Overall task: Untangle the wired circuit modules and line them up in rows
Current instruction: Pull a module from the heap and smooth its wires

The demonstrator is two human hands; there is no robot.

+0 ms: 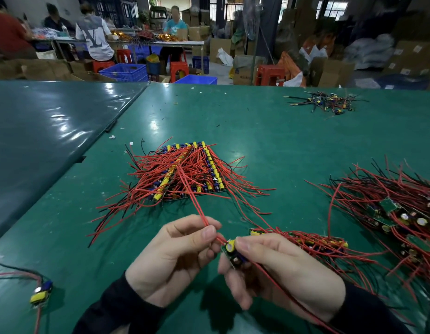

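Circuit module [234,252] with yellow capacitor, pinched in right hand [279,268] low at centre, above green table [269,131]. Its red leads [204,219] pinched between thumb and forefinger of left hand [175,256], drawn taut, probably to straighten them before laying down. Beyond, sorted modules [185,171] packed in rows, wires fanned outward. Short row [303,239] just right of hands; tangled pile [399,220] far right, likely the supply.

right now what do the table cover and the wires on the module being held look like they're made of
Table cover: looks like green vinyl or rubber sheet, glossy, since lamp glare reflects off it. Red wires, pinched by the left hand: seemingly plastic-insulated, smooth and flexible; the core is hidden. The module in the right hand has a green board, probably fibreglass.
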